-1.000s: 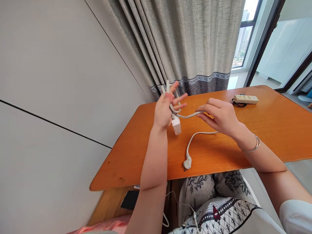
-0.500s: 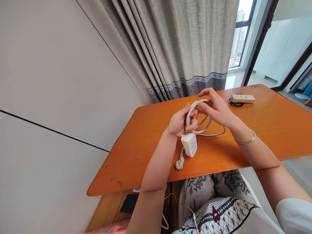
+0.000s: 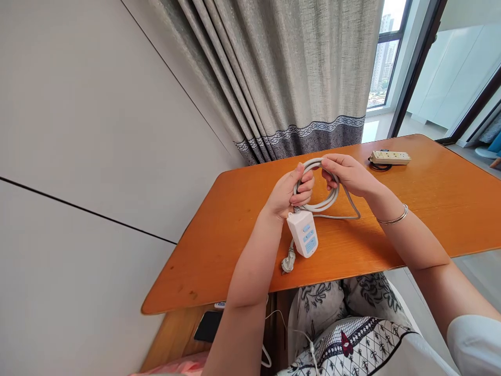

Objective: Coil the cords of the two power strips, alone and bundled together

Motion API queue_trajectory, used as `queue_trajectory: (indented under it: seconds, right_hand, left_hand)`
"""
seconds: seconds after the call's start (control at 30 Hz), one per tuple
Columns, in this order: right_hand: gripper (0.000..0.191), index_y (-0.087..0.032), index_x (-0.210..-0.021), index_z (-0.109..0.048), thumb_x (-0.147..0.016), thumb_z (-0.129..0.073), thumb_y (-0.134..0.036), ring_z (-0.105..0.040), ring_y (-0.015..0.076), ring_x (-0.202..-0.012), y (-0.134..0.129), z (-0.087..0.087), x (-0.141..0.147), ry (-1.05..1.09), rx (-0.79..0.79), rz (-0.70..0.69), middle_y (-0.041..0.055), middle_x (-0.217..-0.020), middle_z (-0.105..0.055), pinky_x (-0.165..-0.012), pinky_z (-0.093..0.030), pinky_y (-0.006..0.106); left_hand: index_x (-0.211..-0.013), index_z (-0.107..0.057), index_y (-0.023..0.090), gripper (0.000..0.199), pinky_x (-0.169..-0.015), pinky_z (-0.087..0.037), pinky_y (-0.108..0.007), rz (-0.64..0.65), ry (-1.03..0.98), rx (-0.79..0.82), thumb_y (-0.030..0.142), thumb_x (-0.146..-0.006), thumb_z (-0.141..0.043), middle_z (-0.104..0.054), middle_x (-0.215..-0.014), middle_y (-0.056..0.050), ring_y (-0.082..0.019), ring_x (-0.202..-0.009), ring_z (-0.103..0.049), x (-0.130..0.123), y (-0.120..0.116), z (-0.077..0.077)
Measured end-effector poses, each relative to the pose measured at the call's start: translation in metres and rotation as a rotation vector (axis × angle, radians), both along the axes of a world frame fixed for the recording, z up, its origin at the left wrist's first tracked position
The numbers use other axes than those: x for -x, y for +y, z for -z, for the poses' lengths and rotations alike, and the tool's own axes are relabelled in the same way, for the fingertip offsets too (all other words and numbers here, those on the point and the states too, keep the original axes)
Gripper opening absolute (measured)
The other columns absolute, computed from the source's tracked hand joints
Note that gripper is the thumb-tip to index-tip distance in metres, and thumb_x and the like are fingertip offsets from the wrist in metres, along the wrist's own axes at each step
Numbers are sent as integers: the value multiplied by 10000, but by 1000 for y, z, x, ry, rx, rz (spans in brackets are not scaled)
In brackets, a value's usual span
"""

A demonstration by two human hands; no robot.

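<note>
Coiled cord gathered tighter, now between both hands.

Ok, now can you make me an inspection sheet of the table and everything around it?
Surface: glossy orange-brown wooden table, dark marks near its left front corner.
Things in hand: coiled pale grey cable; boxy white plastic socket block below the left hand.
Clutter: long cream power strip towards the back right.
Hands: left hand and right hand both grip the cable.
Cables: pale grey plug near the front edge; thin black cable by the power strip.
Surroundings: grey fabric curtain, black-framed window behind.
</note>
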State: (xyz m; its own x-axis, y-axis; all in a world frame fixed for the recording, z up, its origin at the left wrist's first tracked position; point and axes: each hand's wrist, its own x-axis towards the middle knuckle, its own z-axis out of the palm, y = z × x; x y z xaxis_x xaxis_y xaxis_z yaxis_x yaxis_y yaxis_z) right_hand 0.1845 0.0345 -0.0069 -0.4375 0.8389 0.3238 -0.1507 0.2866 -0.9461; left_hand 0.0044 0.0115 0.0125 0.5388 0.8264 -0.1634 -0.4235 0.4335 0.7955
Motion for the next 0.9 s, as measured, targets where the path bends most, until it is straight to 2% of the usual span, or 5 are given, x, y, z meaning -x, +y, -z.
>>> queue_trajectory:
  seconds: [0.17,0.43,0.63,0.77,0.9]
  right_hand:
    - [485,-183,-983,-592,-862,-693,-642,-632,113,-632,6,7,0,34,76,-78,-42,-688,-571,-638,-562,256]
    - [549,-212,-853,-532,-833,-641,-750,-226,51,-411,6,15,18,139,73,23,-137,-528,-261,-440,-436,221]
    - [551,-222,-758,-494,-955,-446,-735,-179,69,-364,5,13,16,183,291,-175,-130,-462,-187,-417,-418,215]
    - [609,-228,-751,-494,-915,-416,-809,-459,113,-411,6,23,30,221,331,-135,-81,-477,-371,-519,-537,274]
    - [546,-216,-810,-543,-931,-483,-744,-618,148,-563,8,33,41,242,312,6,-13,-624,-578,-571,-561,288]
  left_hand:
    - [-676,-330,198,474,-284,-150,-98,-93,-147,-7,464,-1051,-443,-254,-497,117,7,-265,-175,4,6,1]
    - [-677,-341,210,526,-289,-181,-135,-55,-219,12,573,-1055,-312,-267,-443,100,-25,-254,-208,4,3,1]
    - [-690,-349,201,506,-291,-284,-145,-79,-159,-88,559,-1048,-354,-691,-699,-18,-20,-300,-367,1,-5,5]
    - [-740,-428,202,484,-700,-638,-264,-193,-109,-325,588,-1028,-386,-727,-1250,-94,-175,-935,-767,0,-1,9]
    - [-784,-497,212,487,-1120,-532,-469,-297,-56,-553,601,-1031,-342,-652,-1405,-74,-280,-1449,-508,-4,0,10]
